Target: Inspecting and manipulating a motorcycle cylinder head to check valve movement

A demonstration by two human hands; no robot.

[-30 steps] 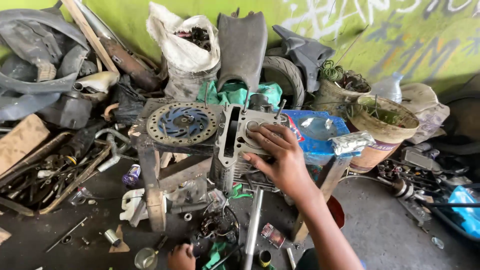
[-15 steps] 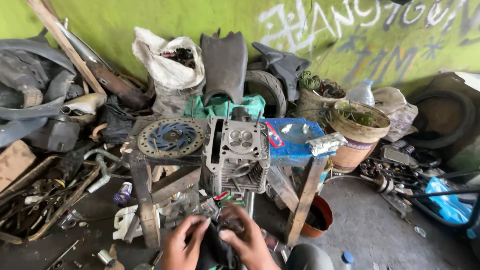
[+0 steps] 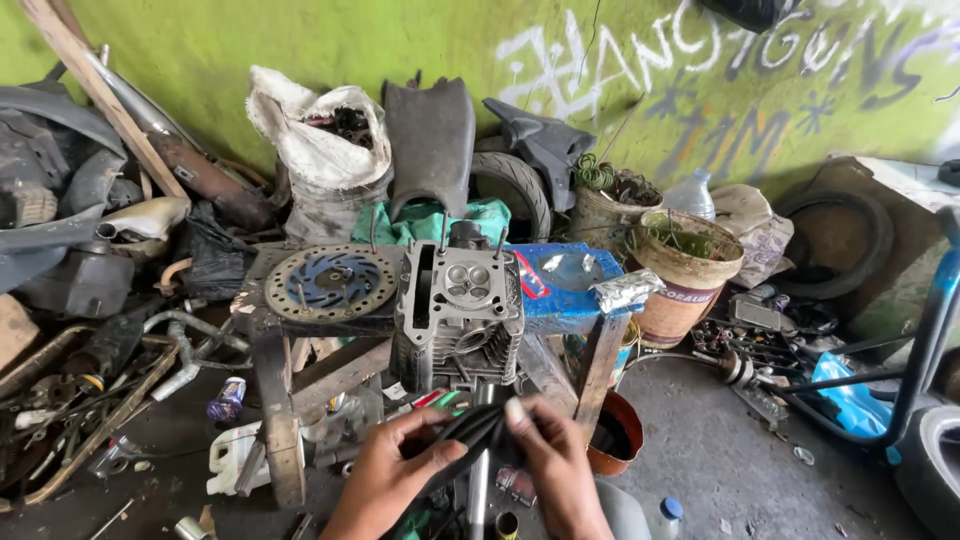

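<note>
From the head view, I hold a black rubber strip (image 3: 470, 432) low in front of me, pinched between both hands: my left hand (image 3: 385, 475) closes on its lower end with fingers curled under it, and my right hand (image 3: 555, 462) clamps the upper end with thumb and fingertips, so the strip runs slanted between them and I can see its full length. It hangs just below the engine block (image 3: 458, 315), not touching it as far as I can tell. The block sits upright on a rough wooden stand (image 3: 280, 400), open face up, so its one bore, its round valve seats and four thin studs are easy to reach. Beside it on the left lies one brake disc (image 3: 332, 283), flat so it cannot roll. On the right, touching the block, is one blue box (image 3: 565, 285) with a crumpled foil scrap (image 3: 625, 290) on its edge. Behind, against the green wall (image 3: 300, 40), stand one white sack (image 3: 315, 150) of parts, one black seat (image 3: 430, 140) propped upright and one tyre (image 3: 515, 185). Further right I count one round basket (image 3: 690, 270) and one clear bottle (image 3: 692, 195). Scrap metal litters the floor (image 3: 700, 450) on the left.
</note>
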